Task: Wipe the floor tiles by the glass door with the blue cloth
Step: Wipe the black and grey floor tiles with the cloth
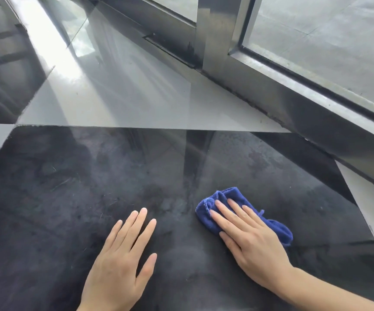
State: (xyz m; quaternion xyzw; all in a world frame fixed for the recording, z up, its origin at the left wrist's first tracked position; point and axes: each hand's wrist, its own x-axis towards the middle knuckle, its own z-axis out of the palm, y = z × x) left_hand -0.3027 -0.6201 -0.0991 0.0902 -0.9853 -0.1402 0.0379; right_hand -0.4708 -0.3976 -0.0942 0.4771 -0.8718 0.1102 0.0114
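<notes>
The crumpled dark-blue microfibre cloth (244, 215) lies bunched on a glossy black floor tile (73, 198), toward that tile's right-hand edge and nearer its front than the seam at its far edge. The right hand (252, 245) lies flat on top of the cloth, fingers (223, 213) straight and slightly spread, pressing it down rather than curling around it; cloth shows beyond the fingertips and along the outer side of the hand. The left hand (119, 263) rests palm-down straight on the same black tile, near the middle of its front part, fingers extended and close together, thumb out to the side, holding nothing. The two hands are apart, with bare tile between them. The tile surface looks smeared and dusty, though glare makes this hard to judge. Beyond its far edge lies a pale grey glossy tile (123, 104), which runs up to the metal-framed glass door (325, 41) and its dark metal threshold track (278, 102) along the right.
</notes>
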